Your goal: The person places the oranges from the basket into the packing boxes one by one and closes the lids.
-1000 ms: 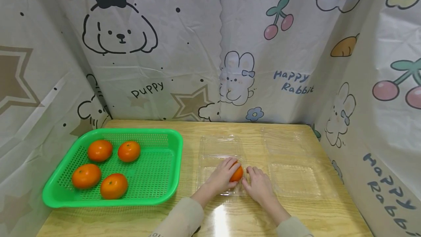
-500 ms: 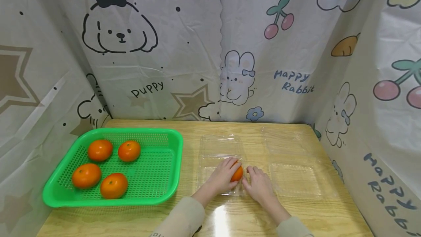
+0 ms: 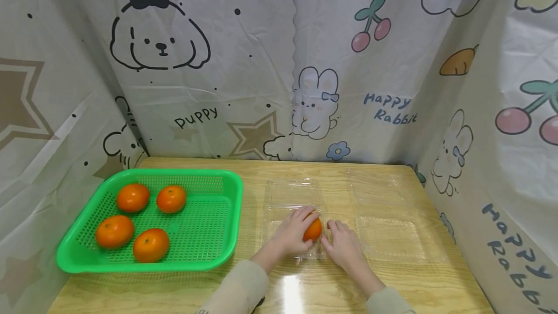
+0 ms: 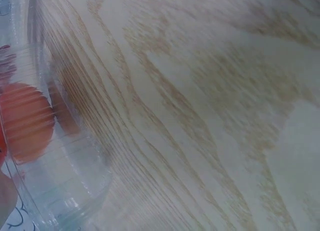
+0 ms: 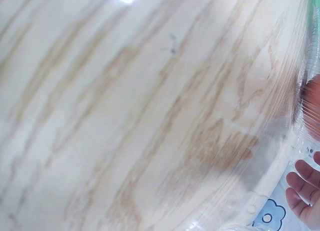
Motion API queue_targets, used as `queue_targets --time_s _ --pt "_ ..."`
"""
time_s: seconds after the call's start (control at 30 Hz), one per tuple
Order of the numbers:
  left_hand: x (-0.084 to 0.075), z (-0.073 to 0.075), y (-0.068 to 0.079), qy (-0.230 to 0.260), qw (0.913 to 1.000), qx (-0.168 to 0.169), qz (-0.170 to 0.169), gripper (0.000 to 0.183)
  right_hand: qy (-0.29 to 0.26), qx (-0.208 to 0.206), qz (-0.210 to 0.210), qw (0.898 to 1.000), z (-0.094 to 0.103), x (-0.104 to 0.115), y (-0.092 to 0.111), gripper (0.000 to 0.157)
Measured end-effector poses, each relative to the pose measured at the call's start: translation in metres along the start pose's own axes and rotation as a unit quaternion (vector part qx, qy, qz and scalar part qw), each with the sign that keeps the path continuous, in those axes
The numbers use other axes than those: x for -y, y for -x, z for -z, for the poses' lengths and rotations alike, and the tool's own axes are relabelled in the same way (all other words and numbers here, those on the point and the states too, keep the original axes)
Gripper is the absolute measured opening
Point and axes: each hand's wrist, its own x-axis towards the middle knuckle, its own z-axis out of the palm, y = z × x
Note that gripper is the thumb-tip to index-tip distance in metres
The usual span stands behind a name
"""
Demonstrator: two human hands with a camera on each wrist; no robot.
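Note:
My left hand (image 3: pixel 288 232) grips an orange mandarin (image 3: pixel 313 230) from its left side, fingers over the top and thumb at the near side. The fruit sits in the right part of the base of a clear plastic clamshell box (image 3: pixel 293 192), whose lid lies folded back. Through the ribbed box wall (image 4: pixel 75 188), the left wrist view shows the mandarin (image 4: pixel 27 125) blurred. My right hand (image 3: pixel 344 246) rests just right of the box, fingers loosely bent and holding nothing, fingertips right at its side. Its fingers (image 5: pixel 300 183) appear at the edge of the right wrist view.
A green perforated basket (image 3: pixel 237 227) with several mandarins (image 3: pixel 151 246) stands on the left. Another clear clamshell box (image 3: pixel 390 236) lies open on the right. Printed cloth (image 3: pixel 257 62) encloses the wooden table (image 3: pixel 340 290) at the back and both sides.
My left hand and wrist have shifted slightly to the left while keeping hold of the mandarin, and a little more of the fruit shows. My right hand has stayed still.

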Motion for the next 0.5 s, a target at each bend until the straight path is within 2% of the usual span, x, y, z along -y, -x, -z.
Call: queue_targets --time_s 0.1,0.3,0.5 --pt "0.003 0.001 0.002 -0.006 0.9997 -0.021 -0.01 0.06 0.0 0.001 -0.002 1.0 0.0 0.0 0.0 0.026" --pt "0.006 0.005 0.008 -0.026 0.9956 -0.085 -0.03 0.045 0.0 0.004 -0.007 1.0 0.0 0.0 0.0 0.026" --pt "0.01 0.009 0.016 -0.06 0.9897 -0.125 -0.035 0.04 -0.002 0.009 -0.009 1.0 0.001 0.001 0.0 0.026"
